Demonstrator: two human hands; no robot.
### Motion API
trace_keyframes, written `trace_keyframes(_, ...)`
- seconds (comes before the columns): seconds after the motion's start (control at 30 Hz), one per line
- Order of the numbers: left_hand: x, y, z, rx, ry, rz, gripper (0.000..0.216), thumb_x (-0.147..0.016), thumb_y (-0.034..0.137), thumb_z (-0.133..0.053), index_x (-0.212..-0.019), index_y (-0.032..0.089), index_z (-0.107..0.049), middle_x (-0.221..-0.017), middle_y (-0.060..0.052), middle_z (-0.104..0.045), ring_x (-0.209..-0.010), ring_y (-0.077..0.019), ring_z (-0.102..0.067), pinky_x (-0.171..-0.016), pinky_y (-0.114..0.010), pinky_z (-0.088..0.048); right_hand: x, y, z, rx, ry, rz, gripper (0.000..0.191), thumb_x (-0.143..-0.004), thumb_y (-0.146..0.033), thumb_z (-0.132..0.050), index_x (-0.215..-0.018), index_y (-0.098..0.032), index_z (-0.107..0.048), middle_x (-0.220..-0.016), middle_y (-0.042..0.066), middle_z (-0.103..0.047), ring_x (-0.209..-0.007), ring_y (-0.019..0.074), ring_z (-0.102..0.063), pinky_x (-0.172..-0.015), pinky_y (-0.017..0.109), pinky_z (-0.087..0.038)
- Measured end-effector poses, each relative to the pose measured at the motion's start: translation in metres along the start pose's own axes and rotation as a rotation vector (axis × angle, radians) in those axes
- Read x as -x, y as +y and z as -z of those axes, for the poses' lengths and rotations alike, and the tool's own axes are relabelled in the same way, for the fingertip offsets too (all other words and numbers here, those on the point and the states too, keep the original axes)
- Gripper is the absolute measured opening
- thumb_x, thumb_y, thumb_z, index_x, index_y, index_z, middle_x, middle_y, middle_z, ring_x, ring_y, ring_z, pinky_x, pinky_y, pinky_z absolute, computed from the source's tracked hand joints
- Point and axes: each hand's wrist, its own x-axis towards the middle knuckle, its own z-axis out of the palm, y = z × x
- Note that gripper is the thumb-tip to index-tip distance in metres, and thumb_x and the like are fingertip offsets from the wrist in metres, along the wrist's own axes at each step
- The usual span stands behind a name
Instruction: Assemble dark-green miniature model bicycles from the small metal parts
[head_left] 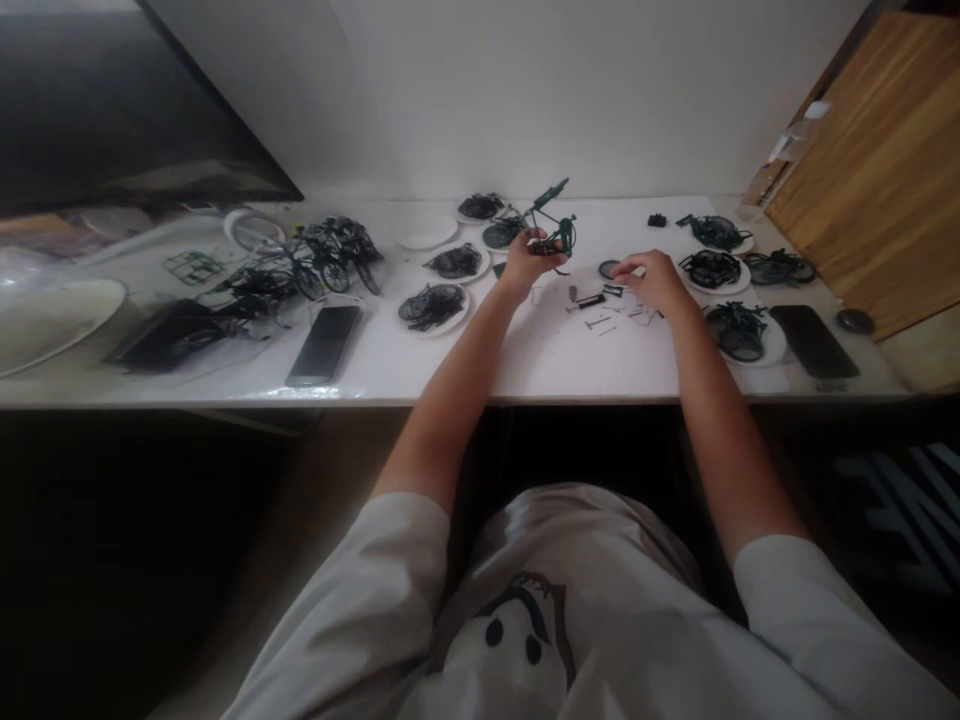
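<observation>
Nearest, along the counter (525, 370) edge, lie two dark phones (324, 344). Just beyond, the right hand (651, 280) rests fingers-down among small loose parts (600, 305), apparently picking one out, though the view is too dim to tell whether it grips anything. The left hand (525, 258) is closed around a half-built green miniature bicycle frame (553, 228), held upright above the counter. The step looks like fitting a piece; next calls for a fine pinch and aligning it to the frame. Farther back sit plates of dark parts (435, 305).
</observation>
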Motion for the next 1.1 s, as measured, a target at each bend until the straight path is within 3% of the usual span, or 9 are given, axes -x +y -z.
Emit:
trace_keyframes(0.2,-0.001,-0.004,0.002,-0.005,-0.003,0.004,0.064,-0.058,0.003,-0.094,-0.1,0.025,-0.053,-0.102,-0.003,-0.079,-0.105,-0.0219,-0.078,-0.11,-0.046,-0.06,0.004,0.001,0.005,-0.033,-0.068,-0.061,0.018,-0.084,-0.033,-0.095,-0.098,-0.022,-0.091,-0.097,0.011,-0.087,-0.093,0.031,-0.077,-0.099,0.05,-0.063)
trace_keyframes(0.43,0.0,-0.004,0.001,-0.02,-0.004,0.008,0.067,-0.058,0.004,-0.094,-0.105,0.026,-0.052,-0.105,-0.004,-0.078,-0.114,-0.0257,-0.078,-0.111,-0.048,-0.059,0.006,0.001,0.002,-0.14,-0.18,-0.158,0.047,-0.07,-0.052,-0.106,-0.101,-0.02,-0.091,-0.08,0.008,-0.083,-0.074,0.0253,-0.073,-0.071,0.038,-0.06)
trace_keyframes(0.6,0.005,0.0,-0.004,-0.029,-0.002,0.028,0.067,-0.056,0.002,-0.094,-0.103,0.025,-0.052,-0.102,-0.003,-0.077,-0.111,-0.0246,-0.078,-0.11,-0.046,-0.058,0.011,-0.009,0.001,-0.166,-0.214,-0.191,0.055,-0.066,-0.056,-0.109,-0.104,-0.021,-0.09,-0.084,0.009,-0.085,-0.069,0.0235,-0.071,-0.062,0.035,-0.058)
trace_keyframes(0.77,0.008,0.001,-0.007,-0.024,-0.002,0.047,0.067,-0.056,-0.001,-0.092,-0.103,0.025,-0.052,-0.1,-0.002,-0.079,-0.117,-0.0266,-0.079,-0.113,-0.047,-0.057,0.013,-0.019,-0.003,-0.214,-0.223,-0.221,0.058,-0.074,-0.07,-0.104,-0.1,-0.022,-0.085,-0.083,0.011,-0.086,-0.061,0.0189,-0.066,-0.059,0.036,-0.058)
trace_keyframes(0.93,0.005,-0.004,-0.005,-0.015,-0.023,0.043,0.067,-0.056,0.0,-0.093,-0.103,0.025,-0.052,-0.101,-0.003,-0.08,-0.111,-0.0252,-0.081,-0.111,-0.046,-0.058,0.011,-0.02,-0.003,-0.181,-0.066,-0.161,0.067,-0.085,-0.088,-0.086,-0.094,-0.021,-0.08,-0.078,0.011,-0.082,-0.055,0.0176,-0.06,-0.057,0.037,-0.055)
trace_keyframes(1.1,0.004,-0.006,-0.005,-0.021,-0.035,0.041,0.07,-0.053,0.003,-0.096,-0.102,0.026,-0.052,-0.099,-0.001,-0.081,-0.102,-0.0213,-0.08,-0.106,-0.042,-0.06,0.01,-0.019,-0.001,-0.159,0.021,-0.134,0.065,-0.092,-0.088,-0.078,-0.094,-0.023,-0.077,-0.078,0.01,-0.08,-0.058,0.0186,-0.065,-0.058,0.034,-0.053)
